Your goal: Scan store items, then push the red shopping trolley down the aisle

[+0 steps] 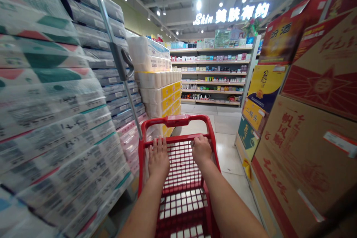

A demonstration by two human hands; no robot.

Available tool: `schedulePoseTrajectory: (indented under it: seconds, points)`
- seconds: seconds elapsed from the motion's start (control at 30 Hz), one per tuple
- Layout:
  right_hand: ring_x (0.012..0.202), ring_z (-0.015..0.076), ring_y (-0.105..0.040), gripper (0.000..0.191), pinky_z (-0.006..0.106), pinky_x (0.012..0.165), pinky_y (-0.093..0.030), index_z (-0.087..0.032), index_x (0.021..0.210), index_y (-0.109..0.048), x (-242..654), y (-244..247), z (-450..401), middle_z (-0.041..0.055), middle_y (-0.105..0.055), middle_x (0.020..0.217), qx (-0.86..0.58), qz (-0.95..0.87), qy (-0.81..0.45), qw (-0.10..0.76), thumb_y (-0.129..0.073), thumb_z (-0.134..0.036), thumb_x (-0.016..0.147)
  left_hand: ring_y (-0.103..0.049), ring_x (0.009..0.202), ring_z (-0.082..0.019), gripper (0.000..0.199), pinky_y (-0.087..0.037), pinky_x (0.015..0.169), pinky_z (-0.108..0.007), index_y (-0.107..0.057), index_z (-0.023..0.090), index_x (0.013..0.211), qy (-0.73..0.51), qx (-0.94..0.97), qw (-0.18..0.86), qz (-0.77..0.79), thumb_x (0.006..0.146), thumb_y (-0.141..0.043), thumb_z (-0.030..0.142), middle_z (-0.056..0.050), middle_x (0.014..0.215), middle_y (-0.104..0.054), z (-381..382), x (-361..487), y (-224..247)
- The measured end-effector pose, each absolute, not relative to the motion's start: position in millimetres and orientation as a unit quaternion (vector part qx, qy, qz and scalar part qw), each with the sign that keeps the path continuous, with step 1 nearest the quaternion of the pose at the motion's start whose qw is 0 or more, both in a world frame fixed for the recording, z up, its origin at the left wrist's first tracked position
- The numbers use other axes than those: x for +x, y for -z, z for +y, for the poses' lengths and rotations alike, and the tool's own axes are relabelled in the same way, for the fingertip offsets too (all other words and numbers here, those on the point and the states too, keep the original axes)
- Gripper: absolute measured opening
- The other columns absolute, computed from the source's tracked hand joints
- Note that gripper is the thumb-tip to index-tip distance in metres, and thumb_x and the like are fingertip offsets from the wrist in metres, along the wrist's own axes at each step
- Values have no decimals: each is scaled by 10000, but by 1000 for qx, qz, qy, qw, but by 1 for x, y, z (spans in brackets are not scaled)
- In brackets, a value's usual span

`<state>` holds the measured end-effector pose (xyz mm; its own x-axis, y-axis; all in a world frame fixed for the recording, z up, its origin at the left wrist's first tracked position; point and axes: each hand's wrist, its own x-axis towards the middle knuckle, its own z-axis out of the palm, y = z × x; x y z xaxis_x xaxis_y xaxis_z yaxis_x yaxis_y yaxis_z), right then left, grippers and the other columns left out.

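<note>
Between my arms stands a red plastic shopping cart (182, 187) with grid walls; white floor shows through its openings. My left hand (159, 158) lies on the left part of its upper crossbar, fingers stretched out and slightly apart. On the right part of that bar rests my right hand (201, 150), its fingers curled in a fist around the bar. A small greyish spot shows by its thumb, too small to name. From the cart's left corner rises a slanted metal pole (132, 106) with a grey plastic clip (122, 61).
Wrapped paper packs (52, 119) are stacked high close on the left, with toilet roll packs (156, 81) beyond. Cardboard cartons (304, 156) and boxed liquor (267, 85) line the right. A tiled aisle (225, 126) leads to cosmetics shelves (212, 70) under a lit sign (231, 13).
</note>
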<state>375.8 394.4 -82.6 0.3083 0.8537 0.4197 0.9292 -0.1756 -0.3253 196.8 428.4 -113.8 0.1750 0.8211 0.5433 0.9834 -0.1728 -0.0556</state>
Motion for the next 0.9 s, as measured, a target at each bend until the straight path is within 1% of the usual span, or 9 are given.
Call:
schedulePoseTrajectory:
  seconds: [0.07, 0.2, 0.33, 0.5, 0.6, 0.77, 0.9]
  points:
    - [916, 197, -491, 211, 293, 777, -378, -199, 883, -648, 374, 82, 394, 65, -588, 1018, -754, -592, 75, 274, -492, -76, 813, -88, 1447, -232, 672, -161, 1189, -454, -196, 149, 1470, 200, -739, 201, -611, 819, -274, 1, -60, 1560, -150, 429, 197, 114]
    - [896, 194, -492, 182, 278, 712, -384, -193, 832, -635, 371, 84, 394, 61, -586, 994, -742, -609, 45, 276, -515, -70, 776, -69, 1448, -237, 677, -147, 1190, -461, -191, 122, 1474, 213, -743, 193, -604, 813, -283, 6, -85, 1559, -159, 430, 197, 116]
    - [963, 190, -476, 159, 265, 780, -394, -192, 870, -614, 369, 81, 393, 63, -577, 996, -713, -608, 87, 339, -479, -111, 848, -91, 1447, -237, 685, -156, 1186, -474, -186, 138, 1478, 216, -746, 184, -603, 812, -297, 20, -91, 1553, -188, 431, 196, 117]
    - [942, 191, -485, 136, 264, 756, -408, -202, 870, -617, 368, 81, 392, 58, -578, 996, -707, -615, 62, 342, -508, -125, 843, -122, 1443, -243, 666, -172, 1182, -472, -202, 137, 1474, 200, -742, 188, -611, 822, -281, 24, -81, 1554, -193, 430, 196, 114]
    - [988, 191, -472, 154, 257, 803, -405, -199, 905, -619, 369, 82, 392, 57, -576, 1016, -694, -609, 81, 376, -491, -124, 863, -140, 1440, -248, 659, -174, 1179, -473, -219, 135, 1472, 199, -743, 190, -611, 825, -276, 24, -72, 1555, -196, 429, 197, 113]
    - [953, 188, -480, 174, 253, 747, -409, -198, 848, -626, 368, 82, 392, 52, -578, 992, -704, -614, 48, 354, -508, -73, 821, -132, 1441, -250, 658, -169, 1178, -478, -210, 131, 1474, 205, -743, 189, -609, 828, -265, 20, -75, 1556, -196, 431, 196, 115]
    - [1024, 184, -469, 194, 249, 797, -418, -201, 935, -627, 366, 79, 389, 56, -571, 1055, -680, -616, 64, 392, -464, -108, 886, -121, 1444, -242, 658, -166, 1181, -472, -206, 135, 1476, 209, -742, 190, -608, 830, -263, 22, -68, 1559, -190, 432, 195, 117]
